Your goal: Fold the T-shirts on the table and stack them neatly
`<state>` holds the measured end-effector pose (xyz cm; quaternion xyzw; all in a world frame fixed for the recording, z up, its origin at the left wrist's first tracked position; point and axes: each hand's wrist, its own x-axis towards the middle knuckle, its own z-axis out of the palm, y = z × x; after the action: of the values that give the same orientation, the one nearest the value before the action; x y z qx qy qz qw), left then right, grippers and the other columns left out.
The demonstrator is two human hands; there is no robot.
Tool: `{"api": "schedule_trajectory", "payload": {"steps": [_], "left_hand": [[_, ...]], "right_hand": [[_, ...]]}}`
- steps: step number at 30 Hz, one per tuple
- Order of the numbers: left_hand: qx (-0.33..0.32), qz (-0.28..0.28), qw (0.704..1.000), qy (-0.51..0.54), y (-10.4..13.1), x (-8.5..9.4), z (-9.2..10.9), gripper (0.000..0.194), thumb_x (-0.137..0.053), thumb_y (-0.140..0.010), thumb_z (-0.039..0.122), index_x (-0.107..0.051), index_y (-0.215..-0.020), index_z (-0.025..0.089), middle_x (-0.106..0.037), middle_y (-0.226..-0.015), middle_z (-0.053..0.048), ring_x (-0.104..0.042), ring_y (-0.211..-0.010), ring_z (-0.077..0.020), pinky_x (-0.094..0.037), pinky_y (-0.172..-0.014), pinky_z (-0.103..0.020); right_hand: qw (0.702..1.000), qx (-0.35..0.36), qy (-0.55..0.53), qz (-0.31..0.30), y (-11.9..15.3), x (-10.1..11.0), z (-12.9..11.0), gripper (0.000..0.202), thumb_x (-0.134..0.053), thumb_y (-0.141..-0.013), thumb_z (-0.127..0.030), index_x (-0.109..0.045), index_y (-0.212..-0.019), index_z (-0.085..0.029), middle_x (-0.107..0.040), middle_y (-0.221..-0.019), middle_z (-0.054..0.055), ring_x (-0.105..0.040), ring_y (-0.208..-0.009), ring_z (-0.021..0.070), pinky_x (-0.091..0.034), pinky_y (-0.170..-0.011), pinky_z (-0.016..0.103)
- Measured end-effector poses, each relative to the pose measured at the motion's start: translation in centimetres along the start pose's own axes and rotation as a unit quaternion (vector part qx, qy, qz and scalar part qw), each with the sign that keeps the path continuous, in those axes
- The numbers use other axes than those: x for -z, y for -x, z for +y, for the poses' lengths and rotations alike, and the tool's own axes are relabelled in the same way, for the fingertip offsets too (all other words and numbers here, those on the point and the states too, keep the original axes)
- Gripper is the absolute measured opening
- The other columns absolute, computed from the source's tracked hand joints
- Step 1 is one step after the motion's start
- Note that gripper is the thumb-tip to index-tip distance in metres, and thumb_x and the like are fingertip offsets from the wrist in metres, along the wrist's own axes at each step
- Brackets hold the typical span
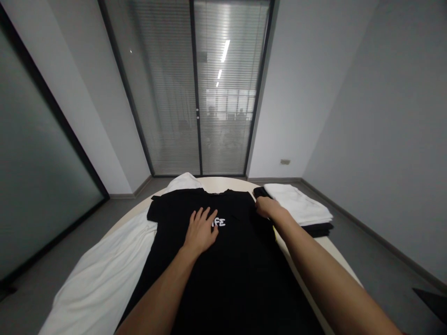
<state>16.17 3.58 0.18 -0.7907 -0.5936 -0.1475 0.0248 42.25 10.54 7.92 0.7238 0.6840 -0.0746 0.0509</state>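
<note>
Along the curved far edge of the pale table [240, 184], the neckline of a black T-shirt [226, 279] sits just short of the rim, w/ the body running back past the bottom of view. It's spread flat, front up, white chest print [219, 222] partly covered by the L hand [201, 231]. That hand: palm down on the fabric, fingers fanned wide. R hand [267, 207] is at the tee's R sleeve, nr the table's R edge, fingers curled in narrow; can't tell if fabric's pinched btwn them. Small yellow bit [274, 233] shows by the R wrist, can't ID.

Along the table's L edge: white garment [104, 270], loose & creased, partly under the tee. More white cloth [185, 181] at the far edge behind the L shoulder; can't tell if same pc. On the R edge, just beyond the R hand: folded white garment [300, 202] stacked on folded black garments [317, 230].

Past the far edge, well apart: glass partition [223, 139] w/ horiz. blinds, dark frame; wall plate [285, 162] low on the wall to its R.
</note>
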Motion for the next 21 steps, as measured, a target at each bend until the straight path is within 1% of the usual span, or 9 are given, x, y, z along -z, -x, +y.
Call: {"api": "schedule_trajectory", "payload": {"steps": [1,3,5,7,10,12,15,17,21], "left_hand": [[-0.019,-0.003,1.000,0.008,0.0,0.0,0.1,0.055,-0.044,-0.097,0.034,-0.046,-0.152,0.029,-0.045,-0.157,-0.004,-0.037,-0.146,-0.0275,-0.021,-0.124,-0.047],[-0.032,-0.020,0.999,0.026,-0.1,-0.2,0.2,0.053,-0.041,-0.098,0.030,-0.047,-0.151,0.028,-0.048,-0.155,-0.004,-0.042,-0.144,-0.0251,-0.027,-0.122,-0.045],[-0.026,-0.030,0.999,0.038,-0.2,-0.4,0.1,0.052,-0.042,-0.098,0.032,-0.048,-0.150,0.026,-0.049,-0.154,-0.005,-0.042,-0.144,-0.0265,-0.031,-0.120,-0.045],[-0.025,-0.030,0.998,0.042,-0.2,-0.7,0.0,0.053,-0.046,-0.097,0.037,-0.050,-0.149,0.026,-0.049,-0.154,-0.006,-0.041,-0.145,-0.0287,-0.032,-0.120,-0.047],[-0.034,-0.025,0.998,0.042,-0.1,-0.9,-0.1,0.054,-0.049,-0.097,0.041,-0.050,-0.148,0.027,-0.048,-0.155,-0.006,-0.040,-0.145,-0.0309,-0.032,-0.119,-0.050],[-0.037,-0.023,0.998,0.042,-0.1,-1.0,-0.1,0.053,-0.049,-0.097,0.040,-0.050,-0.149,0.027,-0.049,-0.154,-0.007,-0.041,-0.145,-0.0316,-0.033,-0.119,-0.051],[-0.045,-0.018,0.998,0.046,-0.1,-0.9,-0.1,0.053,-0.050,-0.097,0.037,-0.049,-0.149,0.027,-0.049,-0.154,-0.007,-0.042,-0.144,-0.0327,-0.034,-0.118,-0.052],[-0.065,-0.013,0.996,0.051,-0.2,-0.7,0.0,0.053,-0.051,-0.097,0.033,-0.049,-0.149,0.027,-0.049,-0.154,-0.007,-0.043,-0.143,-0.0315,-0.035,-0.118,-0.051],[-0.129,-0.005,0.989,0.066,-0.3,-0.3,0.3,0.051,-0.049,-0.096,0.022,-0.051,-0.147,0.024,-0.052,-0.151,-0.005,-0.048,-0.139,-0.0235,-0.037,-0.118,-0.042]], "right_hand": [[1.000,0.007,0.001,-0.007,0.5,-0.3,0.3,0.030,-0.062,-0.086,-0.011,-0.073,-0.114,-0.010,-0.072,-0.115,0.022,-0.070,-0.109,0.0326,-0.054,-0.087,0.037],[1.000,0.021,0.001,-0.008,1.6,-1.2,0.5,0.030,-0.063,-0.089,-0.019,-0.072,-0.117,-0.012,-0.071,-0.119,0.021,-0.069,-0.112,0.0332,-0.053,-0.088,0.038],[0.999,0.032,-0.001,0.002,2.5,-2.3,0.6,0.037,-0.064,-0.092,-0.031,-0.069,-0.123,-0.013,-0.068,-0.125,0.020,-0.066,-0.115,0.0331,-0.052,-0.091,0.039],[0.998,0.044,-0.012,0.032,3.3,-3.3,0.7,0.040,-0.063,-0.093,-0.034,-0.066,-0.127,-0.014,-0.066,-0.129,0.019,-0.065,-0.117,0.0314,-0.051,-0.093,0.038],[0.990,0.069,-0.061,0.105,3.8,-4.5,1.2,0.036,-0.052,-0.097,-0.021,-0.063,-0.131,-0.018,-0.067,-0.128,0.016,-0.065,-0.117,0.0267,-0.049,-0.094,0.034],[0.982,0.095,-0.102,0.130,3.9,-4.9,1.9,0.041,-0.043,-0.097,-0.013,-0.059,-0.135,-0.019,-0.067,-0.129,0.014,-0.065,-0.116,0.0239,-0.048,-0.093,0.031],[0.976,0.126,-0.140,0.110,4.0,-4.8,3.5,0.056,-0.041,-0.088,0.001,-0.053,-0.140,-0.016,-0.065,-0.133,0.013,-0.064,-0.118,0.0210,-0.046,-0.094,0.028],[0.975,0.144,-0.143,0.088,4.3,-4.6,4.6,0.063,-0.042,-0.081,0.007,-0.053,-0.139,-0.015,-0.065,-0.133,0.012,-0.063,-0.120,0.0204,-0.045,-0.096,0.026],[0.973,0.192,-0.100,0.081,5.6,-4.4,5.9,0.063,-0.045,-0.076,0.009,-0.058,-0.134,-0.013,-0.066,-0.130,0.014,-0.062,-0.121,0.0216,-0.042,-0.101,0.027]]}}
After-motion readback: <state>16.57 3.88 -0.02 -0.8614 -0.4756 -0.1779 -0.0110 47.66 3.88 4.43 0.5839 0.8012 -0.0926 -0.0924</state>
